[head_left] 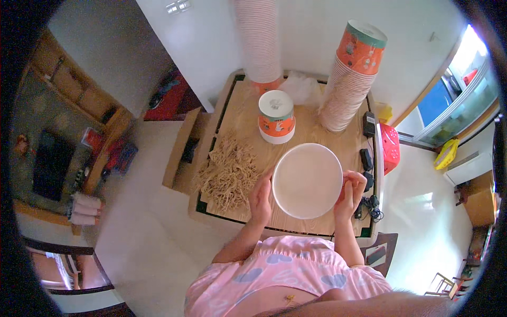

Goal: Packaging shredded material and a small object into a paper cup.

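Note:
A white-mouthed paper bucket [307,181] is between my hands at the near side of the table, its round opening facing up. My left hand [261,199] presses against its left wall, with the fingers mostly hidden behind it. Against the right side rests my right hand [350,191], fingers curled and thumb near the rim. Left of the bucket lies a heap of tan, string-like strands [228,171]. Just behind stands an orange and white paper bucket [277,119], upside down with its base up. The inside of the held bucket looks plain white.
A tall, leaning stack of paper buckets [348,87] stands at the back right, another stack [259,42] at the back left. Clear plastic wrap [301,87] lies between them. Black adapters and cables [369,179] line the wooden table's [235,108] right edge. A cardboard box [182,153] sits left.

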Action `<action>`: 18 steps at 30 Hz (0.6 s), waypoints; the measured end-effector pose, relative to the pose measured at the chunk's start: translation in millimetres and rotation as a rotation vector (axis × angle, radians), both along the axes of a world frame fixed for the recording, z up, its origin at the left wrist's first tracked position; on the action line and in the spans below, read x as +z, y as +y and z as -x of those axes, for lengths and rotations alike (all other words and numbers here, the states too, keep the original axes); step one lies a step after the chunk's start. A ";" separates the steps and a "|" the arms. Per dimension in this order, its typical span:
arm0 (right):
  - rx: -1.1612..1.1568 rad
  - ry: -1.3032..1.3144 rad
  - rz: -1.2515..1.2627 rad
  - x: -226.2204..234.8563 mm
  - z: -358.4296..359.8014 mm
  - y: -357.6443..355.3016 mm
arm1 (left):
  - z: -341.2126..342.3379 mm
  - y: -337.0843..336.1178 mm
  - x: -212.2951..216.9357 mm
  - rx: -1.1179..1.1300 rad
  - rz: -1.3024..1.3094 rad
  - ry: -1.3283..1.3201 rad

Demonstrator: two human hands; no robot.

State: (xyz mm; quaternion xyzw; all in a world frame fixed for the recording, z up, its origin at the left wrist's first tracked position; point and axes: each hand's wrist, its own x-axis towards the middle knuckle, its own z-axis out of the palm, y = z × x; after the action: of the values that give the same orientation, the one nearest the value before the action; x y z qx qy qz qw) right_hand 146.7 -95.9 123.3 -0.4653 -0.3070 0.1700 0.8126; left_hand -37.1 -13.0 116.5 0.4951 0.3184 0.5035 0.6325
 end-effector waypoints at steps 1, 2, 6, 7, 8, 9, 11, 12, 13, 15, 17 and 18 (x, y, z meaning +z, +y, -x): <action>0.004 0.003 0.000 2.6 1.9 -0.9 | 1.8 3.7 2.3 -0.032 0.022 -0.042; -0.003 -0.036 0.006 4.5 3.9 -2.2 | 3.2 3.3 -1.4 -0.028 0.022 -0.039; -0.009 -0.100 0.028 6.6 5.9 -6.6 | 5.4 0.0 -9.0 0.020 -0.020 0.015; -0.013 -0.101 0.026 7.7 5.9 -6.3 | 4.9 -0.2 -6.9 0.043 -0.034 0.060; -0.024 -0.151 0.090 9.3 6.0 -5.8 | 4.7 -0.8 -5.0 0.039 -0.037 0.058; -0.036 -0.201 0.155 10.3 5.6 -5.1 | 4.6 -1.6 -3.1 0.054 -0.050 0.089; -0.010 -0.147 0.184 10.9 5.0 -4.3 | 4.7 -3.1 2.3 0.069 -0.062 0.118; 0.020 -0.091 0.215 11.0 4.2 -3.5 | 4.1 -2.8 5.7 0.075 -0.082 0.110; 0.017 -0.091 0.215 11.2 2.5 -3.7 | 4.0 -2.9 7.8 0.082 -0.102 0.102; 0.089 -0.035 0.288 11.8 -1.8 -3.4 | 6.3 -1.5 9.2 0.077 -0.153 0.116; 0.099 -0.020 0.319 18.7 -0.1 -1.0 | 7.4 -0.1 8.8 0.079 -0.206 0.130; 0.108 -0.004 0.350 21.1 0.6 0.0 | 7.2 0.2 8.2 0.098 -0.266 0.166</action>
State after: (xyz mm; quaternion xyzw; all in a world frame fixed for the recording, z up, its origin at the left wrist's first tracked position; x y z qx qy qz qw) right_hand 146.1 -95.9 144.5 -0.5828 -0.2989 0.2631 0.7083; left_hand -44.3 -12.7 124.8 0.5983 0.3237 0.5288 0.5076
